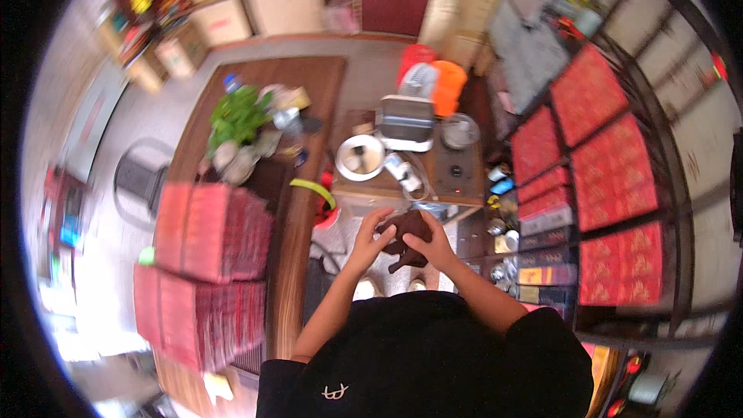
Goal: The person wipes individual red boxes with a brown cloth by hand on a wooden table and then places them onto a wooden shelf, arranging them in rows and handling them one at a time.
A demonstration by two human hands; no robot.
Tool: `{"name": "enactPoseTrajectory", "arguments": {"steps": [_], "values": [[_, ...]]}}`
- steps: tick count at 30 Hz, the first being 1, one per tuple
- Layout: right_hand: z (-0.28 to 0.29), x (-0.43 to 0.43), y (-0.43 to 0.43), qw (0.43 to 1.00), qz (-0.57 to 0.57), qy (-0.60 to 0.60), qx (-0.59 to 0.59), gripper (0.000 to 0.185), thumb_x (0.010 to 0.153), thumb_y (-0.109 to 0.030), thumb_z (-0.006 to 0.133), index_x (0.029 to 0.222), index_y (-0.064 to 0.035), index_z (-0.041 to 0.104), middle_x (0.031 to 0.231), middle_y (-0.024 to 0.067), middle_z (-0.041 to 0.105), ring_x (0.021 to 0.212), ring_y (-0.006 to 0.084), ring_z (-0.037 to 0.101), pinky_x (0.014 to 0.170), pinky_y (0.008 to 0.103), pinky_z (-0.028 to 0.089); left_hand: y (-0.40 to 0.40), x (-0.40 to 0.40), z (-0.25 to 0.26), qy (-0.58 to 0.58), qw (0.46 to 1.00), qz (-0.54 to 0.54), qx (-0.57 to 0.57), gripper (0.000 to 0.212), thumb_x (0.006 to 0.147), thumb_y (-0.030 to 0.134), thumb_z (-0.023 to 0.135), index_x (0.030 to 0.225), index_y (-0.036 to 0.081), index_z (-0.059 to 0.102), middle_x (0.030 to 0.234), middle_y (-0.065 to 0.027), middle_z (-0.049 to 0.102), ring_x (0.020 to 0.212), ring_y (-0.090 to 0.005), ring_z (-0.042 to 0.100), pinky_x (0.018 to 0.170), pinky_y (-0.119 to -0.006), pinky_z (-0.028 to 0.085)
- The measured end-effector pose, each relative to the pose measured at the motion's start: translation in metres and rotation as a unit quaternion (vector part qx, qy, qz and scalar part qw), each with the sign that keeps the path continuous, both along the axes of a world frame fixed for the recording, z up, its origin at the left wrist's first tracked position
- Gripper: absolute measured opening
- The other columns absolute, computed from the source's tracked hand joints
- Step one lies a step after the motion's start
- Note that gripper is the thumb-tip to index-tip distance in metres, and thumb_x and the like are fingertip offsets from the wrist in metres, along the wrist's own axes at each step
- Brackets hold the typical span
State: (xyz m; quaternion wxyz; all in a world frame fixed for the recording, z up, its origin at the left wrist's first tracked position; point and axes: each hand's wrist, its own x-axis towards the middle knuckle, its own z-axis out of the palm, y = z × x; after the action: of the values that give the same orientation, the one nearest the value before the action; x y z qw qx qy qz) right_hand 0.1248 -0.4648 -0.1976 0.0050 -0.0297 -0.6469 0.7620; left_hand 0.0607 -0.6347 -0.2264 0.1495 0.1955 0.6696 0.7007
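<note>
A crumpled dark brown cloth (411,233) is bunched up in front of my body. My left hand (370,239) grips its left side, thumb on top. On the other side my right hand (434,245) holds it too, with the thumb pressed into the folds. A loose end of the cloth dangles below the hands. Just beyond stands a wooden side cabinet (441,171), bearing a round white dish (360,158), a dark-topped appliance (405,119) and a clear round container (460,131).
To the left, a long wooden desk (290,267) carries stacked bundles of red packages (200,232) and a leafy green plant (239,116). A red bin (327,217) stands between desk and cabinet. Shelves with red boxes (612,168) line the right side.
</note>
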Motion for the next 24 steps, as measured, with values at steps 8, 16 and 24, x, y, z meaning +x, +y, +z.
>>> {"name": "enactPoseTrajectory", "arguments": {"steps": [8,16,24], "values": [[0.026,-0.095,-0.159,0.924,0.339,0.173,-0.046,0.055,0.084,-0.051,0.066,0.102,0.0014,0.063,0.116,0.0102,0.056,0.107,0.0194,0.054,0.094,0.0326,0.041,-0.167,0.025,0.064,-0.105,0.951,0.252,0.142,0.035,0.097,0.010,0.052,0.130,0.000,0.054,0.123,-0.0094,0.060,0.115,-0.0161,0.053,0.102,-0.031,0.039],[0.074,-0.132,-0.249,0.826,0.563,-0.025,-0.014,0.019,0.080,-0.007,0.075,0.092,-0.0021,0.061,0.095,-0.0006,0.059,0.089,0.0082,0.056,0.077,0.0240,0.047,-0.250,0.038,0.094,0.188,0.937,0.292,0.022,0.037,0.098,0.014,0.048,0.133,0.004,0.053,0.149,-0.0182,0.034,0.135,-0.0294,0.038,0.110,-0.038,0.028],[0.117,-0.203,-0.282,0.721,0.674,0.123,0.103,0.024,0.087,-0.013,0.069,0.105,-0.0017,0.058,0.095,-0.0027,0.058,0.089,0.0037,0.050,0.078,0.0214,0.043,-0.275,0.055,0.125,0.012,0.922,0.377,0.086,0.037,0.101,0.015,0.044,0.135,0.000,0.049,0.131,-0.0094,0.055,0.122,-0.0178,0.050,0.105,-0.032,0.036]]}}
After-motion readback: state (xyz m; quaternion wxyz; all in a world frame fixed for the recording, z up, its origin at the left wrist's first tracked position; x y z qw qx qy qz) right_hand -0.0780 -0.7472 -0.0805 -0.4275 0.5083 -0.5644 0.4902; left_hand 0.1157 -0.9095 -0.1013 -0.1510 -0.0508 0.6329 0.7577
